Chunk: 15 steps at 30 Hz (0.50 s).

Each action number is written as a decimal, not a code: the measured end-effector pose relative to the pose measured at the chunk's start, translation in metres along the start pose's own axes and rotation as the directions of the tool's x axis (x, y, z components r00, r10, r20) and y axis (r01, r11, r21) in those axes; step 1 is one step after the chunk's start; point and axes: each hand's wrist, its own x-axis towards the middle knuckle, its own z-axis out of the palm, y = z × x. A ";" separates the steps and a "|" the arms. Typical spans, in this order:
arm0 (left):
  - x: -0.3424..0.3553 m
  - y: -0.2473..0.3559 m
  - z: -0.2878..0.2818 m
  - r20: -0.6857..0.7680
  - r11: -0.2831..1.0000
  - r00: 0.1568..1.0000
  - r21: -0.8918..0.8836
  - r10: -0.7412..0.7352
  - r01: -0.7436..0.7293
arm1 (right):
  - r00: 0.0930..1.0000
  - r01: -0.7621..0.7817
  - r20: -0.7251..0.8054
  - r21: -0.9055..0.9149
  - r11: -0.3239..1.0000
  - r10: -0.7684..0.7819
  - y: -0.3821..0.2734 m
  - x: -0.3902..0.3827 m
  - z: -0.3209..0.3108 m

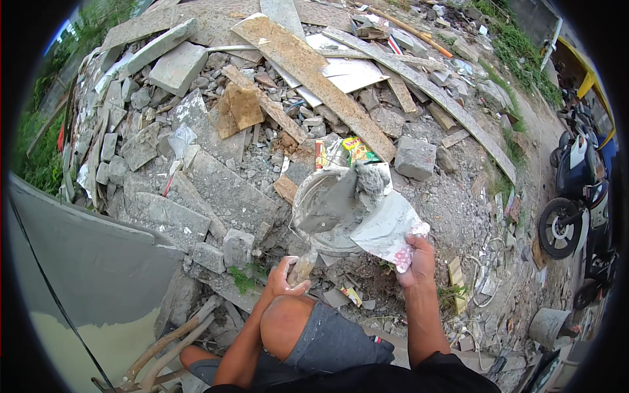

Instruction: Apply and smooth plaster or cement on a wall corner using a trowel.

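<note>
Bare hands are working grey mortar [371,183] at a bucket [299,213] amid rubble [239,193].

The left hand's [282,280] fingers are gripping a wooden handle [302,269] by the bucket's near edge, while the right hand's [418,262] fingers are pinching a smeared sheet [386,228] over its right edge. Holding the sheet low and steady, far lip inside the rim, is probably sparing the most mortar.

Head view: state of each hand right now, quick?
Left hand: closed, holding a wooden handle.
Right hand: closed, holding a white sheet by its lower right edge.
</note>
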 end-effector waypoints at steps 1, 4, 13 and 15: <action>-0.001 0.000 0.002 -0.053 0.981 0.994 0.170 0.099 -0.089 | 1.000 -0.017 -0.014 0.060 0.998 0.018 0.005 0.005 0.005; 0.001 -0.002 0.003 -0.072 0.898 0.968 0.396 0.239 -0.193 | 0.998 -0.033 0.049 0.094 0.995 0.029 0.010 0.006 0.016; -0.010 -0.001 0.012 -0.059 0.716 0.938 0.663 0.342 -0.219 | 0.990 0.080 0.110 0.112 0.991 -0.092 0.015 0.006 0.004; -0.010 0.001 0.015 -0.050 0.698 0.918 0.665 0.394 -0.263 | 0.986 0.112 0.115 0.107 0.988 -0.124 0.011 0.004 0.000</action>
